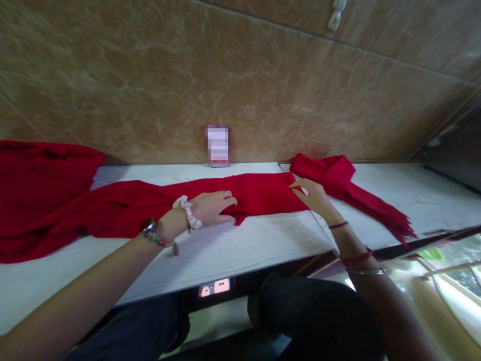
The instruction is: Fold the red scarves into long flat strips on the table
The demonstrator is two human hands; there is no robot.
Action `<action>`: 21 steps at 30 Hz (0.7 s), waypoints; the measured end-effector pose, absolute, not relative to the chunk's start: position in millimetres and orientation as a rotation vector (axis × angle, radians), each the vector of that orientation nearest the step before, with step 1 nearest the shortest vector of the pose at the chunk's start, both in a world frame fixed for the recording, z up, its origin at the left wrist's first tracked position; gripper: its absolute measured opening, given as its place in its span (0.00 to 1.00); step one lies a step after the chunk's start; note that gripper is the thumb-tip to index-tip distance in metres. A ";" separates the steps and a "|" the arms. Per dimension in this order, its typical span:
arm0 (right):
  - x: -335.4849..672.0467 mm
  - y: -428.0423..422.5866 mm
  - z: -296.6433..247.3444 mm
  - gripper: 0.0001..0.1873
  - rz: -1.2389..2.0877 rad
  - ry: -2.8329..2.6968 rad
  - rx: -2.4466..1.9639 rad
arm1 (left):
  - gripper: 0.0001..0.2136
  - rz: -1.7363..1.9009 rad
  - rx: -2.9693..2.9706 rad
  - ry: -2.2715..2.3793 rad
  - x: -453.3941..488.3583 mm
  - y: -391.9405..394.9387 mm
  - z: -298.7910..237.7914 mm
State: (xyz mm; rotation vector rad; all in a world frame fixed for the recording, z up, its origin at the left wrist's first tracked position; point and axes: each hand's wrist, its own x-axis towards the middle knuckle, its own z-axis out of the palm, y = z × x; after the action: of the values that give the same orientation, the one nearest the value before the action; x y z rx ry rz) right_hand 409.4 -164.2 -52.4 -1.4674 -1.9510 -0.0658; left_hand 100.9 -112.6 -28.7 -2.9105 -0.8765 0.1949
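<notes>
Cloth [266,194], cut off at left, beneath left hand [208,206], grip spread; right hand [316,196], grip unclear.

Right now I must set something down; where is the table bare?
White tabletop shows bare on the near side of the long red cloth and right of the fringed scarf. It's crowded at left, under bunched red cloth, and around left hand and right hand.

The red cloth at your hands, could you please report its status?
Left hand on red cloth; right hand at its right end, grip unclear; fringed red scarf close alongside.
</notes>
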 end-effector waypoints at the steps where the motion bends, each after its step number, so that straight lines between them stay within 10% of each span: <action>1: 418.6 -164.6 -51.9 0.09 -0.079 -1.867 -1.536 | 0.18 0.152 -2.903 -0.843 108.4 -114.4 -30.3; 21: 437.0 -172.4 -85.5 0.12 -0.156 -1.755 -1.875 | 0.11 0.023 -2.691 -0.869 142.7 -124.2 -46.1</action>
State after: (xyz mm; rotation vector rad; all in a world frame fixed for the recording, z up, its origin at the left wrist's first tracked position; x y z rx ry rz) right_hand 437.0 -172.4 -85.5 -1.8745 -1.7551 -0.1557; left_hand 142.7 -124.2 -46.1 -2.6908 -0.8688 0.0231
